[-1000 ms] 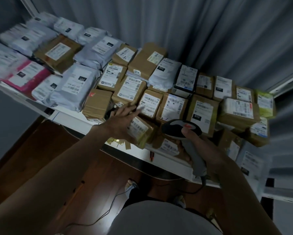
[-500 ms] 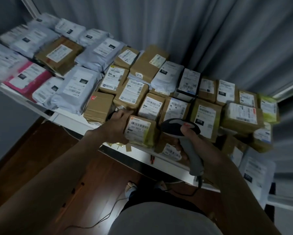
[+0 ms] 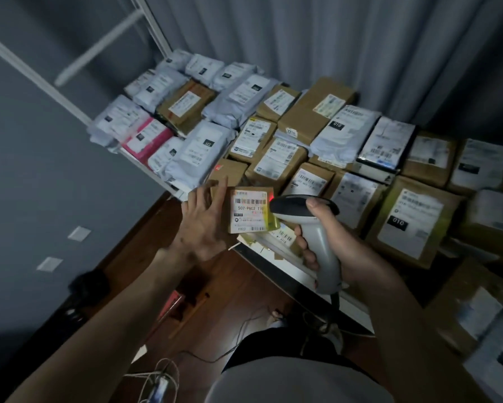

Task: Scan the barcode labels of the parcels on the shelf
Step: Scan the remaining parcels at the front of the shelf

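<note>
Grey curtains back the shelf (image 3: 273,261) crowded with parcels. My left hand (image 3: 205,219) grips a small box (image 3: 245,210), label up; my right hand (image 3: 325,228) clasps the scanner (image 3: 311,228), red glow beside its barcode. Many labels probably remain.

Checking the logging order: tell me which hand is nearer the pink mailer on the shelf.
Left. The left hand holds a small box at the shelf's front edge, below and right of the pink mailer. The right hand grips the scanner farther right.
</note>
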